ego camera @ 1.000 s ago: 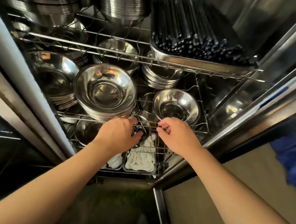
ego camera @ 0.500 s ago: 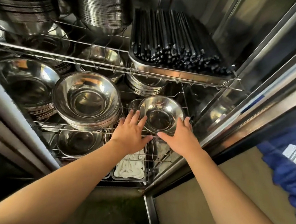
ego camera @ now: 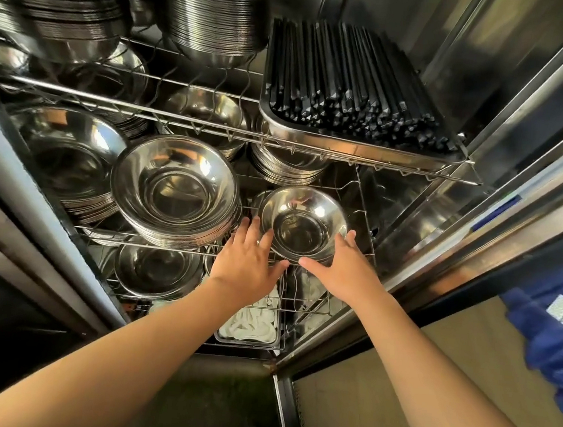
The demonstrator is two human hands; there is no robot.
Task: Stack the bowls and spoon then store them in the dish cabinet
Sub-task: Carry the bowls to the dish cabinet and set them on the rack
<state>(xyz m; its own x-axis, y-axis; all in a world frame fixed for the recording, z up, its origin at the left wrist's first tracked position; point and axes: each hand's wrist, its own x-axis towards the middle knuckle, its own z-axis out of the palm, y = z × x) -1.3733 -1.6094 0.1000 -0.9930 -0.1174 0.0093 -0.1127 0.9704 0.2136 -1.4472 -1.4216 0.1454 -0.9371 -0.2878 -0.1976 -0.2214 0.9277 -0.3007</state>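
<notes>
A small stack of steel bowls (ego camera: 303, 224) sits on the middle wire shelf (ego camera: 180, 246) of the open dish cabinet, at its front right. My left hand (ego camera: 248, 261) lies spread at the stack's lower left, fingertips against the rim. My right hand (ego camera: 344, 266) is spread at the lower right, fingers touching the bowl's side. Neither hand closes around it. No spoon shows in the bowl.
A larger stack of steel bowls (ego camera: 176, 189) stands just left, more stacks behind and above. A steel tray of black chopsticks (ego camera: 351, 82) fills the upper shelf's right. A tray of white spoons (ego camera: 252, 324) lies on the lower shelf. A blue-clothed person (ego camera: 556, 343) stands at right.
My hands rose from the shelf's front wire to the small bowl stack and spread open on either side of it. The view tilted up slightly.
</notes>
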